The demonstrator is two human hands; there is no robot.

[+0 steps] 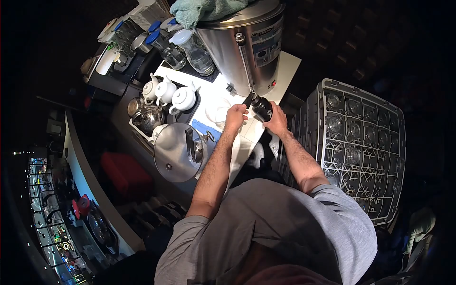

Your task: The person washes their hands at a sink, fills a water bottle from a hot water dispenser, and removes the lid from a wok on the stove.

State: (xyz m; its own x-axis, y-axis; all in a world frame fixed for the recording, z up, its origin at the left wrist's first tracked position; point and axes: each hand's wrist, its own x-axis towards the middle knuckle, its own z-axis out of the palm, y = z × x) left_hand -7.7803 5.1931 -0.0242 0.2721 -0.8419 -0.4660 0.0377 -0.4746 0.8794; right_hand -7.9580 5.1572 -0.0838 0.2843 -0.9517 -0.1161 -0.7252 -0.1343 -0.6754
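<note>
My right hand (277, 119) is gripping the black bottle (261, 109) beneath the steel urn's (241, 52) tap, its long axis tilting, mouth toward the tap; my left hand (236, 118) is curling near the black lever (248, 99), its hold unclear.

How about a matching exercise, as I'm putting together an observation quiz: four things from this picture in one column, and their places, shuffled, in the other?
Things
1. Black bottle
2. Pale green towel
3. White teapots
4. Grey rack

Places
A. Draped over the top of the steel urn
B. Right of the person's arms, with glasses in its compartments
C. In the right hand, close below the urn's tap
D. Grouped to the left of the urn

Pairs: 1-C, 2-A, 3-D, 4-B
</note>
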